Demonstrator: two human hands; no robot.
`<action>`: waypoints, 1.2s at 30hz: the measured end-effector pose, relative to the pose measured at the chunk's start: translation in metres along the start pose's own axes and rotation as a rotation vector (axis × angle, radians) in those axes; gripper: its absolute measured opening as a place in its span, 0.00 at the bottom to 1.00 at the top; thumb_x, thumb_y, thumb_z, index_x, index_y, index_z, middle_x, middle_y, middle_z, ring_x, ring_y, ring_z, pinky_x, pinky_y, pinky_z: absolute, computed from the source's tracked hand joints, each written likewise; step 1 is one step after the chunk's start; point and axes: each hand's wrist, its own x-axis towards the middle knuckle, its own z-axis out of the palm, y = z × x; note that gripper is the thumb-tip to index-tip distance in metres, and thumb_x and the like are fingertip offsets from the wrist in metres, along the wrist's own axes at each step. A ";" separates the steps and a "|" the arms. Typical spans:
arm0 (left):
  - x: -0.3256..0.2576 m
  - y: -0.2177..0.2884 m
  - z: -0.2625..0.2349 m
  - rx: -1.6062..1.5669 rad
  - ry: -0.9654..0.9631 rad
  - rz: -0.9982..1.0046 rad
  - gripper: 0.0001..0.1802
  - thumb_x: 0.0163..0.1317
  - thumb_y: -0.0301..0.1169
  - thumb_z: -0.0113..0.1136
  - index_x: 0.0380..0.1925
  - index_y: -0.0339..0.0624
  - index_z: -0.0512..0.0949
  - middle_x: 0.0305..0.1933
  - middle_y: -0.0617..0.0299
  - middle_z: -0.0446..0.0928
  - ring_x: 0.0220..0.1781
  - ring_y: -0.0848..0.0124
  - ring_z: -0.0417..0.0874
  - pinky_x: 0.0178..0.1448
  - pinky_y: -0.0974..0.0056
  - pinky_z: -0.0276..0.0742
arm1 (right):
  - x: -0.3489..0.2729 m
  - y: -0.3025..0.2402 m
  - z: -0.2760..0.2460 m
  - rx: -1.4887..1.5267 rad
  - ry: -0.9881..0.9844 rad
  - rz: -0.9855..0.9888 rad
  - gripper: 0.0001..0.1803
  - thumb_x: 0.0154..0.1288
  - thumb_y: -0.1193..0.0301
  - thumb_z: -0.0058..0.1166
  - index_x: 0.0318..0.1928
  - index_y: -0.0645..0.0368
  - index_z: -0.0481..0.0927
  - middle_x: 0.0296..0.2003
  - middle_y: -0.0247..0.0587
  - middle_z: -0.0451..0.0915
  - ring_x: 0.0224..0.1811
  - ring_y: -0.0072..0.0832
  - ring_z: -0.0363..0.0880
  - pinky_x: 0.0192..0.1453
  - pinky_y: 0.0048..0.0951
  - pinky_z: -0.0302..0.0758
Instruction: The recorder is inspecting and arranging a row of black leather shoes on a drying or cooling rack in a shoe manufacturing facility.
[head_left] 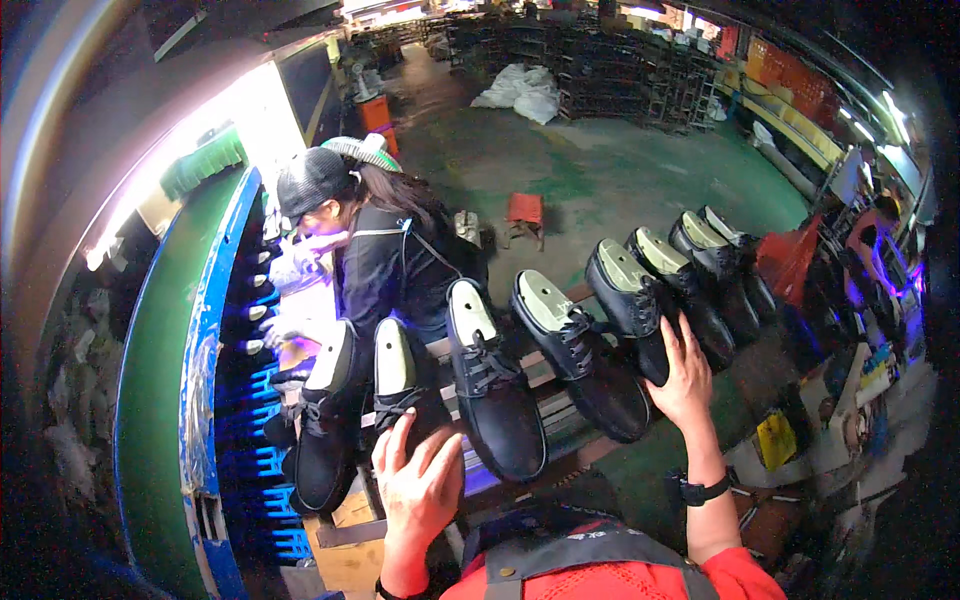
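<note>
Several black lace-up shoes with pale insoles stand in a slanting row before me, toes toward me. My left hand [418, 485] lies over the toe of one black shoe [395, 360], its fingers apart and one fingertip at the laces. Farther right, my right hand [682, 378] is round the toe of another black shoe [625, 275], thumb on one side and fingers on the other. Between my hands are two more shoes, a nearer black shoe [500, 420] and a black shoe [590, 375] beside it. Left of my left hand, a black shoe [328, 440] tilts toward the conveyor.
A co-worker [385, 245] in a dark cap and top leans over the lit bench at left, gloved hands near small parts. A green conveyor [165, 400] with a blue edge [205, 370] and blue pegs [290, 540] runs along the left. A red stool [524, 212] stands beyond the shoes.
</note>
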 end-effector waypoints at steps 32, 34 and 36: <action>-0.002 0.003 -0.001 -0.021 -0.034 -0.010 0.19 0.56 0.26 0.70 0.50 0.47 0.87 0.56 0.60 0.86 0.76 0.44 0.71 0.78 0.39 0.60 | -0.002 -0.002 -0.003 -0.012 -0.005 -0.010 0.63 0.48 0.65 0.81 0.83 0.43 0.57 0.81 0.52 0.56 0.77 0.55 0.66 0.77 0.52 0.69; -0.001 0.003 -0.001 -0.022 -0.036 -0.012 0.18 0.57 0.26 0.69 0.50 0.47 0.87 0.56 0.60 0.86 0.77 0.44 0.71 0.78 0.39 0.60 | -0.002 -0.001 -0.002 -0.014 0.000 -0.014 0.63 0.48 0.64 0.81 0.83 0.43 0.57 0.81 0.52 0.56 0.77 0.55 0.66 0.77 0.52 0.69; -0.002 0.003 -0.001 -0.018 -0.038 -0.014 0.18 0.57 0.26 0.69 0.50 0.47 0.87 0.56 0.60 0.86 0.77 0.43 0.70 0.78 0.38 0.59 | -0.001 -0.001 -0.001 -0.004 0.002 -0.010 0.63 0.47 0.64 0.82 0.82 0.42 0.58 0.81 0.52 0.57 0.77 0.55 0.67 0.77 0.52 0.69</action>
